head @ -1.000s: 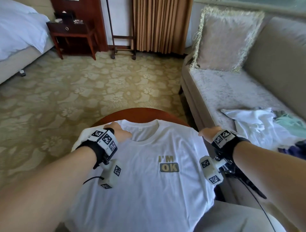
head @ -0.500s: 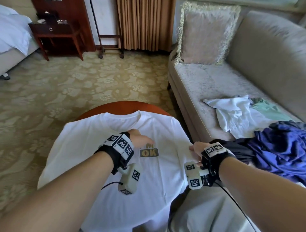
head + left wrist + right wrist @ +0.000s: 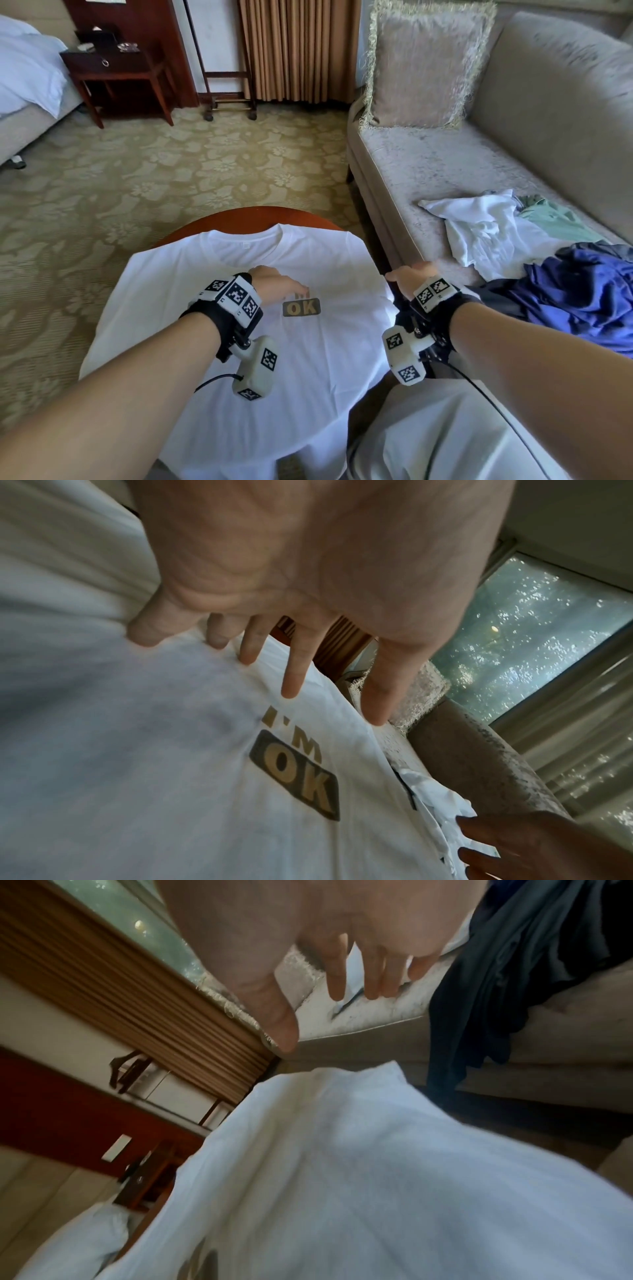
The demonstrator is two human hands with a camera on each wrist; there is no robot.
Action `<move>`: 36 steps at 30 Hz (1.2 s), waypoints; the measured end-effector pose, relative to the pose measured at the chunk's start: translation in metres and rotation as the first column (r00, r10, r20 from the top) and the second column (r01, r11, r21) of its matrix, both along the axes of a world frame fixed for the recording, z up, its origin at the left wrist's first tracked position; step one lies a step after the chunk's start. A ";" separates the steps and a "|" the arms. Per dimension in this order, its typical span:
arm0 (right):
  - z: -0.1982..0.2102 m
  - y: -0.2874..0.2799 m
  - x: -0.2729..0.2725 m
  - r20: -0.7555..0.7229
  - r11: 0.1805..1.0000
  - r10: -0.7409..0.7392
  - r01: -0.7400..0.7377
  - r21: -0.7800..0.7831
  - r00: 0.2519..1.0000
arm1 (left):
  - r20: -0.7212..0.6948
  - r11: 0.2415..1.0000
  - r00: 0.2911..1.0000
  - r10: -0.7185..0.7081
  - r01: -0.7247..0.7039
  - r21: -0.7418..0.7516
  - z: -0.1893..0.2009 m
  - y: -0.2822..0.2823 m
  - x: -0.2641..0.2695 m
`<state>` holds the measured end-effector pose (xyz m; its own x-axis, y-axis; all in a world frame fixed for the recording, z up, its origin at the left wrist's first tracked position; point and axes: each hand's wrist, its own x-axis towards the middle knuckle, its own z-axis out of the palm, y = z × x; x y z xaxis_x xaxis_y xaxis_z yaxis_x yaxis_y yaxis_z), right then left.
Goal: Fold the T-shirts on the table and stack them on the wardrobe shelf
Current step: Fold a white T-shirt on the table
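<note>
A white T-shirt [image 3: 212, 329] printed "I'M OK" lies face up, spread over a small round wooden table [image 3: 239, 219], whose reddish rim shows only beyond the collar; the cloth hangs over the table's edges on every other side. The left hand [image 3: 277, 286] rests flat on the chest of the shirt, just above the print, with fingers [image 3: 293, 674] straight and spread, their tips touching the fabric and grasping nothing. The right hand [image 3: 409, 275] hovers at the shirt's right edge, between table and sofa [image 3: 445, 161]; its fingers [image 3: 335, 969] hang loosely apart with the thumb out, empty.

The table stands on a beige carpet [image 3: 154, 178] with a floral pattern. To the right runs the grey sofa, a fringed cushion [image 3: 428, 65] propped at its far end. On the seat lie a crumpled white garment [image 3: 479, 233], a pale green one [image 3: 555, 219], and a blue one [image 3: 582, 291] nearest the right arm. Across the room hang brown pleated curtains [image 3: 298, 48]; before them stands a dark rack on wheels [image 3: 226, 89]. Left of that is a dark wooden side table [image 3: 116, 72], and at the far left a bed [image 3: 27, 75] with white linen.
</note>
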<state>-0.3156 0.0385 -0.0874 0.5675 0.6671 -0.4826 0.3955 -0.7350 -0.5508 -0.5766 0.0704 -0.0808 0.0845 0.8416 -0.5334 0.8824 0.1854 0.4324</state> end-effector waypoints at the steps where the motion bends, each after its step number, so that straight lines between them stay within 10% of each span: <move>1: 0.005 -0.003 -0.010 0.009 1.000 0.016 -0.016 -0.018 1.000 | 0.024 1.000 1.000 0.016 -0.016 0.013 0.003 -0.003 -0.002; 10: 0.055 -0.020 -0.118 0.023 0.927 0.363 -0.358 -0.110 0.932 | 0.080 0.912 0.916 0.393 -0.399 0.094 0.010 -0.021 -0.104; 18: 0.062 -0.024 -0.244 0.135 0.549 0.835 -0.790 -0.272 0.534 | 0.172 0.673 0.661 0.730 -0.739 -0.017 -0.018 -0.058 -0.237; 29: -0.003 -0.017 -0.368 0.170 0.472 0.882 -0.835 -0.282 0.440 | 0.525 0.463 0.166 0.835 -0.727 -0.507 -0.067 -0.082 -0.294; 36: -0.025 -0.019 -0.372 0.232 0.437 0.895 -0.849 -0.295 0.381 | 0.672 0.439 0.078 0.737 -0.810 -0.388 -0.088 -0.056 -0.333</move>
